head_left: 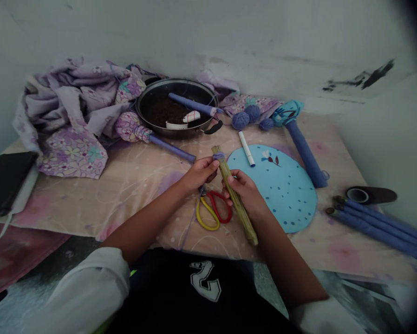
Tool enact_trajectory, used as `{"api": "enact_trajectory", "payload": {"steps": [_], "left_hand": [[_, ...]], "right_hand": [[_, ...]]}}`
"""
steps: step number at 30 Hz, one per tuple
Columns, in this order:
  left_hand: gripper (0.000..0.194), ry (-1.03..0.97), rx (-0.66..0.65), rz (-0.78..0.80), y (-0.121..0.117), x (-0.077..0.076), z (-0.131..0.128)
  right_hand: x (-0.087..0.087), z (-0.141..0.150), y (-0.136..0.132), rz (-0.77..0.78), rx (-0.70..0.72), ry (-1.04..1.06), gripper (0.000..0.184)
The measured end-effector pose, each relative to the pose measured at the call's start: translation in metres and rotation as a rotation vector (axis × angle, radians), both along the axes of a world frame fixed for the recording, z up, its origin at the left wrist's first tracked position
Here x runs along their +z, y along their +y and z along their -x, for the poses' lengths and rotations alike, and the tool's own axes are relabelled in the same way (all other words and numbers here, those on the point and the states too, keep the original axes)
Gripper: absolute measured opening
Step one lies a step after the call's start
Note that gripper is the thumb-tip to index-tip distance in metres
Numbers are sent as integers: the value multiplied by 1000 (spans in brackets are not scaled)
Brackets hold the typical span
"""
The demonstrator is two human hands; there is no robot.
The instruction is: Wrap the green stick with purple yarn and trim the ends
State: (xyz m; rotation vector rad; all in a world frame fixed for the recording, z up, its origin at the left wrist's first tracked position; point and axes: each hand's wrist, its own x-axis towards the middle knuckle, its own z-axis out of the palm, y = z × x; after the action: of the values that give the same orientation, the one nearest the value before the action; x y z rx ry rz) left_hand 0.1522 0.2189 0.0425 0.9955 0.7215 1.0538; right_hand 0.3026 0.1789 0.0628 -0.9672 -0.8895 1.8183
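Note:
My right hand (241, 188) is closed round the middle of a greenish-yellow plant stalk (244, 218), held slanted above the table. A few turns of blue-violet yarn (218, 156) circle the stalk just below its upper end. My left hand (204, 172) is closed at that end, thumb pressed to the yarn. Below my hands lie scissors (208, 222) with one yellow and one red handle; their blades are mostly hidden. A strand of yarn runs down past them to the table's front edge. To the right is a round light-blue sheet (281, 195) with a marker (246, 148) on it.
Behind sits a black pan (142, 125) holding a yarn-wrapped stick (191, 103). Crumpled floral cloth (76, 102) and a dark phone-like device (8, 183) are at left. Yarn balls (241, 120) lie near the wall. Several blue-wrapped sticks (379, 227) and a tape roll (357, 195) are at right.

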Motion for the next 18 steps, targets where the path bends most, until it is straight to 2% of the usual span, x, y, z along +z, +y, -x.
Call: {"api": "enact_trajectory", "payload": {"steps": [5, 7, 10, 13, 16, 18], "left_hand": [[45, 22, -77, 5, -1, 2, 1], [44, 33, -59, 1, 0, 1, 1], [44, 16, 18, -9, 2, -3, 1], [45, 1, 6, -7, 2, -4, 1], [47, -10, -71, 7, 1, -3, 3], [50, -9, -77, 20, 1, -2, 3]], "right_hand": [[0, -1, -2, 63, 101, 28, 25], [-1, 0, -3, 68, 120, 25, 28], [-5, 2, -3, -7, 19, -63, 30], [-5, 1, -3, 1, -21, -87, 29], [-3, -2, -1, 93, 72, 14, 28], [-3, -2, -1, 103, 117, 39, 29]]}}
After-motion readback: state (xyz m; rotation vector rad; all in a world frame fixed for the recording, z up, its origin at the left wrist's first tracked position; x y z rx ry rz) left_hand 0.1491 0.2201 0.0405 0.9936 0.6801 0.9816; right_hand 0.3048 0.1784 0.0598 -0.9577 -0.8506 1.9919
